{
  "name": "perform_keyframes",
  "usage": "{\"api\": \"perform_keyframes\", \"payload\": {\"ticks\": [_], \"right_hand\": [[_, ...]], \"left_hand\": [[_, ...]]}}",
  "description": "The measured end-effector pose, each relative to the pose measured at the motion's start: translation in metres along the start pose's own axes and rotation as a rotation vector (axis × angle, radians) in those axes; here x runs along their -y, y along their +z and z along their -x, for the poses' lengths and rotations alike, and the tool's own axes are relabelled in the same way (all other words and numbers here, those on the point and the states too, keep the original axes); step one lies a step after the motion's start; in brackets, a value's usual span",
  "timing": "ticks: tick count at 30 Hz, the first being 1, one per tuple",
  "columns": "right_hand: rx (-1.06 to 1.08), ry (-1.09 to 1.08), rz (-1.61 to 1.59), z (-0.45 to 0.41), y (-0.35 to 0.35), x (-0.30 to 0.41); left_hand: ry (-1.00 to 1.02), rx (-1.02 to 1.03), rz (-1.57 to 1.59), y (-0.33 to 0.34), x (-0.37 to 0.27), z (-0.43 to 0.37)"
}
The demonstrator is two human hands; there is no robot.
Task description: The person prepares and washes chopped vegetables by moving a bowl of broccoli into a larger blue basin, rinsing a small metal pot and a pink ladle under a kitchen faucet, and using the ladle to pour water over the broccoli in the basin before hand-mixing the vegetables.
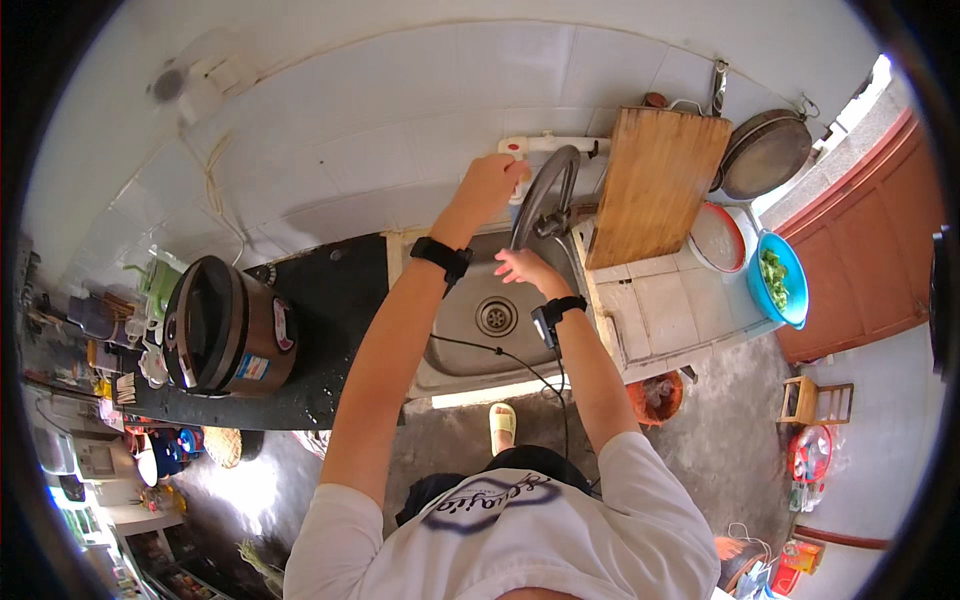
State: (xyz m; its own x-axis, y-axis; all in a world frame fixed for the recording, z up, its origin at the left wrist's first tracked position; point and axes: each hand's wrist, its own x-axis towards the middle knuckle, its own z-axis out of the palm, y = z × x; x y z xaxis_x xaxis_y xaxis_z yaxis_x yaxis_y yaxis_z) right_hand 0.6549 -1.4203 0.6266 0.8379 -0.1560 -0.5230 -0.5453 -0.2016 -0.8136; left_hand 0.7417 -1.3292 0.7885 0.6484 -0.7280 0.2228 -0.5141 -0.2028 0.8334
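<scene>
My left hand (489, 187) is raised to the tiled wall, its fingers curled beside a white plastic pipe fitting (514, 147) with a red mark. Whether the fingers grip part of it is hidden. Right below the spout end of a dark gooseneck faucet (541, 184), my right hand (526, 268) is held with fingers spread and nothing in them. Both hands are above a stainless steel sink (461, 322) with a round drain strainer (496, 316). No water stream can be made out. A black cable (517, 355) from the right wrist strap crosses the sink.
Right of the faucet, a wooden cutting board (656, 187) leans upright. Beyond it are a hanging pan (766, 154), a red-rimmed lid (718, 237) and a blue basin (796, 289) with leafy greens. A rice cooker (229, 330) stands on the black counter (330, 300) at left.
</scene>
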Motion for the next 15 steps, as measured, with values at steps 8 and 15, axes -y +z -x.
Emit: {"api": "perform_keyframes", "payload": {"ticks": [8, 15], "right_hand": [[0.015, -0.103, -0.343, -0.028, -0.011, -0.024], [-0.208, 0.02, -0.511, -0.029, 0.009, -0.035]], "left_hand": [[0.106, -0.108, -0.043, 0.031, -0.017, -0.034], [-0.11, -0.06, -0.27, 0.032, -0.011, -0.037]]}}
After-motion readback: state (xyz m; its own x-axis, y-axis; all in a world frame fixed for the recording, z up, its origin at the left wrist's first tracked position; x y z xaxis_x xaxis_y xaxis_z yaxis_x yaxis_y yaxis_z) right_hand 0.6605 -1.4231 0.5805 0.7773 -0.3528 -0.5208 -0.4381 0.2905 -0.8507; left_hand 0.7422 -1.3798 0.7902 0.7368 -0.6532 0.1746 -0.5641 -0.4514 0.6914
